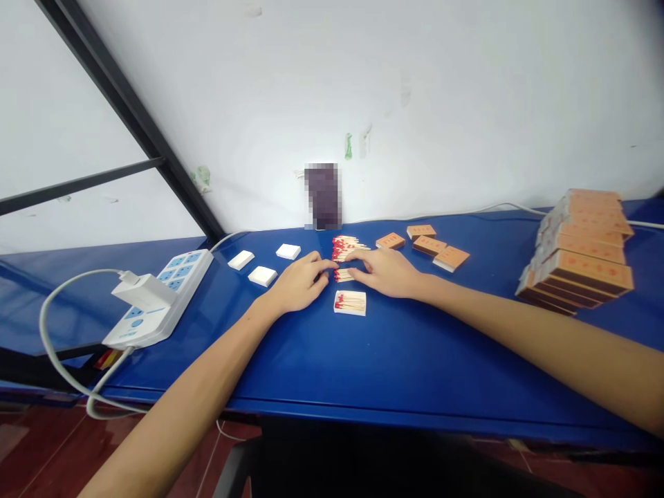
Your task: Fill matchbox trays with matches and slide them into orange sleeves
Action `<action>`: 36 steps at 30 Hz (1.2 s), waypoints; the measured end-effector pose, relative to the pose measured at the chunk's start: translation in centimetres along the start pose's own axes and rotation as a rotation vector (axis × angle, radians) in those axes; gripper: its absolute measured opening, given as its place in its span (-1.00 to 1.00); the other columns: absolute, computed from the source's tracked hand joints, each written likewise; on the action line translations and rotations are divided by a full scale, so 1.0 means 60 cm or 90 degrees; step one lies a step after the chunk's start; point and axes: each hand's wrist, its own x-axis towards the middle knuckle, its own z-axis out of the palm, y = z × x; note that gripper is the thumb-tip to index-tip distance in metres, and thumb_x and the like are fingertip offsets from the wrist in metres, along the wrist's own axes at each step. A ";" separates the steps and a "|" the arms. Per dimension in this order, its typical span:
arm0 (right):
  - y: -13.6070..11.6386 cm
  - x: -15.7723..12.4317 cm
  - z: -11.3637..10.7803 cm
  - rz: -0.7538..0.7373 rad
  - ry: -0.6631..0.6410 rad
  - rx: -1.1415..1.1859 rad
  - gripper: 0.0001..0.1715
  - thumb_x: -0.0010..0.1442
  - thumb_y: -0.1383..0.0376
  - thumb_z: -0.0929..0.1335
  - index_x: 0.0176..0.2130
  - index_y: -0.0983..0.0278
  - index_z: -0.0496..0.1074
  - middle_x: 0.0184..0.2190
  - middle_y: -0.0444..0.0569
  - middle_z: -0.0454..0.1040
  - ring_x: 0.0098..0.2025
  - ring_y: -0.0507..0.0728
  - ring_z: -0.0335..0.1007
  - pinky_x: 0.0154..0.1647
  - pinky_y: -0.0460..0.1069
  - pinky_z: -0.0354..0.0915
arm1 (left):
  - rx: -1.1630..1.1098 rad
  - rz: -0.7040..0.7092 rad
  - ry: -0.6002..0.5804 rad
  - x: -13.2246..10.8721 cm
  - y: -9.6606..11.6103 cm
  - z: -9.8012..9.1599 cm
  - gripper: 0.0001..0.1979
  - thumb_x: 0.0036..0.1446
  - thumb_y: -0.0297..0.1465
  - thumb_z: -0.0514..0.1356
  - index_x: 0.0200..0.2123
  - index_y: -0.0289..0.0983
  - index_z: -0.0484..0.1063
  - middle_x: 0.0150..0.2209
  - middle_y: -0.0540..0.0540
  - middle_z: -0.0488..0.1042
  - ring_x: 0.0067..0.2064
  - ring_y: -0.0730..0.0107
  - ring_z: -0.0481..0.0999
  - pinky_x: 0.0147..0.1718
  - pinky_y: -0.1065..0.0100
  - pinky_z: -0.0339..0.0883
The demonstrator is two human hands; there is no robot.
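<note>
A small bunch of red-headed matches (342, 275) lies on the blue table between my two hands. My left hand (302, 282) comes in from the left, its index fingertip at the match heads and its thumb apart below; the other fingers are bent. On the opposite side is my right hand (386, 271), thumb and index finger apart, the thumb at the bare stick ends. A larger pile of matches (346, 245) spreads just beyond them. Nearer to me, a white matchbox tray (350, 311) holds several matches.
White matchbox trays (262, 276) lie to the left, orange matchbox sleeves (428, 245) to the right. Stacked matchboxes (581, 259) stand far right. A power strip (166, 297) with a plugged-in charger (145, 293) and cable sits left. A blurred dark object (324, 197) leans against the wall.
</note>
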 end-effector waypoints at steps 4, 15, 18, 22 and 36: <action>0.000 0.001 0.000 0.008 -0.009 -0.003 -0.56 0.30 0.09 0.27 0.08 0.15 0.47 -0.35 -0.07 0.54 -0.30 0.11 0.42 -0.33 -0.04 0.15 | -0.006 0.002 -0.001 0.000 0.000 0.000 -0.61 0.34 -0.37 -0.05 0.12 -0.20 0.44 -0.23 -0.11 0.34 -0.22 0.26 0.40 -0.17 0.20 0.32; 0.001 0.002 0.001 0.022 -0.007 0.002 -0.57 0.27 0.11 0.29 0.07 0.13 0.48 -0.32 -0.08 0.55 -0.27 0.12 0.43 -0.29 -0.03 0.18 | -0.013 0.000 -0.004 -0.002 0.001 -0.002 -0.61 0.33 -0.36 -0.04 0.12 -0.20 0.43 -0.23 -0.11 0.33 -0.24 0.28 0.39 -0.20 0.22 0.31; -0.003 0.002 -0.002 0.023 -0.009 0.005 -0.60 0.30 0.12 0.26 0.06 0.14 0.49 -0.32 -0.08 0.55 -0.28 0.11 0.43 -0.32 -0.04 0.16 | -0.016 -0.001 -0.004 -0.001 0.001 -0.001 -0.61 0.33 -0.37 -0.04 0.13 -0.20 0.43 -0.24 -0.10 0.33 -0.25 0.29 0.39 -0.20 0.22 0.30; -0.009 0.004 -0.006 0.045 -0.014 -0.001 -0.61 0.33 0.13 0.24 0.05 0.14 0.48 -0.27 -0.07 0.57 -0.26 0.11 0.44 -0.33 -0.04 0.16 | -0.014 -0.005 -0.002 0.000 0.001 0.000 -0.61 0.33 -0.36 -0.03 0.13 -0.19 0.43 -0.25 -0.10 0.33 -0.27 0.29 0.39 -0.22 0.23 0.30; -0.006 0.002 0.002 0.033 0.006 -0.018 -0.57 0.30 0.12 0.27 0.10 0.17 0.45 -0.28 -0.05 0.57 -0.27 0.13 0.44 -0.35 -0.04 0.12 | -0.023 -0.003 -0.002 0.002 -0.001 0.002 -0.60 0.31 -0.40 -0.03 0.13 -0.19 0.43 -0.23 -0.11 0.34 -0.26 0.28 0.39 -0.24 0.24 0.29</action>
